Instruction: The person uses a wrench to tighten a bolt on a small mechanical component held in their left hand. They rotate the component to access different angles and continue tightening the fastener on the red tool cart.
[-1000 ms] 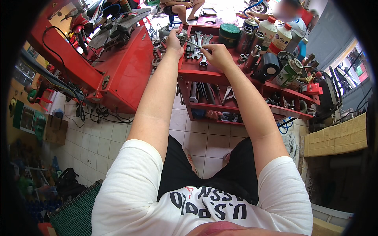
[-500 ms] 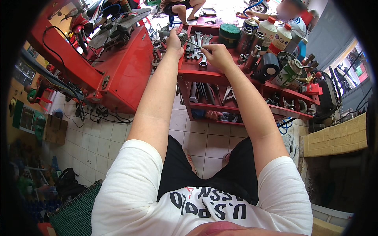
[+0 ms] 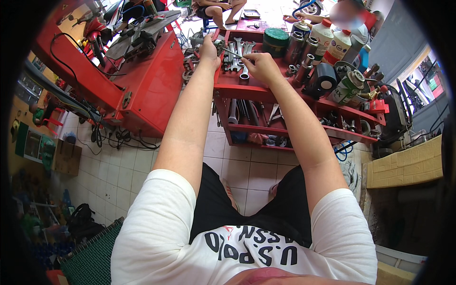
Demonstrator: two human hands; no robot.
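Above the left end of the red tool cart point(image 3: 247, 89), my left hand point(image 3: 208, 51) is closed round a small grey metal part point(image 3: 219, 45). Its exact kind is too small to make out. My right hand point(image 3: 262, 66) pinches a thin metal rod point(image 3: 233, 53), which slants up and left toward that part. Whether the rod's tip touches it, I cannot tell. Several wrenches point(image 3: 236, 64) lie in the cart's top tray beneath and between my hands. A short dark socket point(image 3: 244, 78) lies just below my right fingers.
Right of my hands stand a dark green tub point(image 3: 275, 42), upright metal sockets point(image 3: 295, 45), white bottles with red caps point(image 3: 338, 46) and spray cans point(image 3: 349, 86). A red machine point(image 3: 152, 85) rises on the left. Other people point(image 3: 219, 12) sit beyond the cart.
My hands, the metal part and the rod hold almost the same place. Beyond the cart, the seated person's arm has shifted slightly.
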